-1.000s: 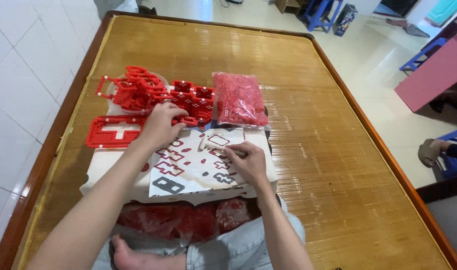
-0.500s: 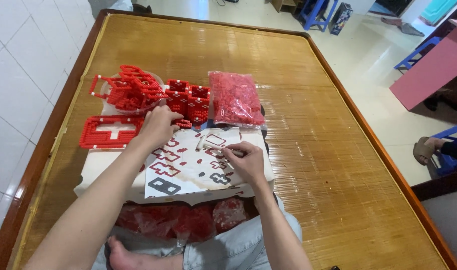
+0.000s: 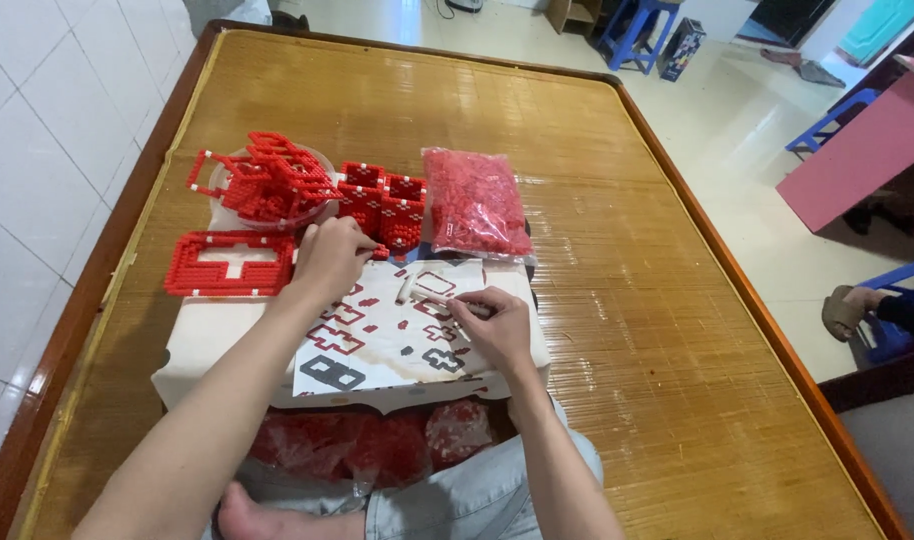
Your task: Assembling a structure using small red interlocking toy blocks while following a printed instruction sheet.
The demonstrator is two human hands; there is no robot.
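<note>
**A:** From the head camera, what are your hands doing?

**B:** Your left hand (image 3: 329,255) is curled, fingers bent down at the top edge of the printed sheet (image 3: 397,335), right next to the red brick blocks (image 3: 382,205). Its fingertips are hidden under the knuckles, so I cannot tell whether you are pinching a piece or only touching one. Your right hand (image 3: 492,325) is closed in a pinch, thumb and fingers meeting on something thin and pale that lies on the sheet; it is too small to name.

**A:** And where is the sheet?

**B:** It lies flat on a white board (image 3: 212,335) just in front of you, at the near edge of the bamboo mat (image 3: 617,300). It is printed with red and dark cross-like shapes. A small white stick-like piece (image 3: 405,290) rests on it between your two hands.

**A:** What else is around you?

**B:** A flat red brick frame with a white cross (image 3: 232,263) sits left of your left hand, on the board's far-left corner. Beyond it is a heap of open red frames (image 3: 272,180) piled over a clear bowl. A clear bag of red pieces (image 3: 475,203) lies just beyond the sheet, right of the blocks. More red bags (image 3: 377,445) rest in your lap, below the board. At the far right edge, another person's foot in a sandal (image 3: 857,310) shows on the tiled floor.
</note>
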